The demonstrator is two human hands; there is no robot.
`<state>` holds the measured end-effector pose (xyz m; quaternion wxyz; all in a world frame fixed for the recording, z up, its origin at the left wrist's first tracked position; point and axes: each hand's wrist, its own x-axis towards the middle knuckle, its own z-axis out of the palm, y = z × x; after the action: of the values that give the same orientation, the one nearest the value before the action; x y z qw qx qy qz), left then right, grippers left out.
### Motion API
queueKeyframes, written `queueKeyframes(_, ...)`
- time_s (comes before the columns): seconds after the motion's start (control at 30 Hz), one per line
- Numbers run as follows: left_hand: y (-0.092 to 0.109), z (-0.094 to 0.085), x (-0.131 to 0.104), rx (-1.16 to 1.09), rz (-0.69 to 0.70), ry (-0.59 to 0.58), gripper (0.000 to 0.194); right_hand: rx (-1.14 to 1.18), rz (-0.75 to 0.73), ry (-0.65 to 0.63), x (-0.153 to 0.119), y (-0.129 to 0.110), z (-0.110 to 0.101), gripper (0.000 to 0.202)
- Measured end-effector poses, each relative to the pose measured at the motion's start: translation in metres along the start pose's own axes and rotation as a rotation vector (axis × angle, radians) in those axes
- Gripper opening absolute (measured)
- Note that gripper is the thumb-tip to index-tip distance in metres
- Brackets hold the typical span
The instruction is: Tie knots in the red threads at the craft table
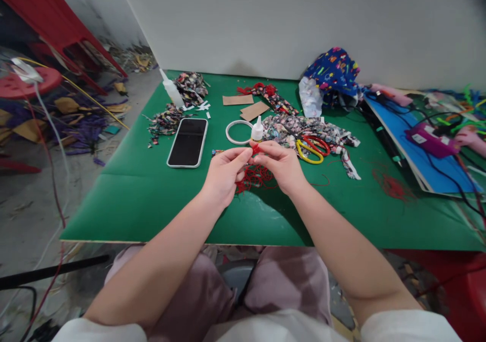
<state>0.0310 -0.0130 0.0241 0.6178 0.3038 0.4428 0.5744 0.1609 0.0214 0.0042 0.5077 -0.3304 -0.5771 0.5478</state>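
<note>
My left hand (227,172) and my right hand (281,165) meet over the middle of the green table (136,195). Both are closed, fingertips pinching a small piece of red thread (255,148) between them. Below and between them lies a loose tangle of red thread (254,177), partly covered by my fingers. Just past my fingertips stands a small white glue bottle (257,128) with a pointed nozzle. A white tape roll (228,134) rests flat to its left. Scissors (312,150) with red and yellow handles lie right of my right hand on floral fabric strips (283,125).
A phone (187,143) lies left of my hands, near a tilted squeeze bottle (172,90) and floral scraps (167,119). Brown cards (253,111) sit behind. To the right are a blue patterned cloth (334,74), a blue folder (413,139) and a purple device with cables (431,139).
</note>
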Motion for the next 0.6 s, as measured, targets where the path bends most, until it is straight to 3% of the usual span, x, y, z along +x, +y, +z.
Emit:
queueKeyframes(0.3, -0.007, -0.0012, -0.0006, 0.111, 0.077, -0.016, 0.016, 0.089, 0.008, 0.0, -0.0015, -0.0012, 0.0023, 0.011)
queueKeyframes(0.6, -0.009, 0.0005, -0.0004, 0.069, 0.053, -0.014, 0.018, 0.135, 0.015, 0.009, -0.0016, 0.0008, 0.0021, 0.011)
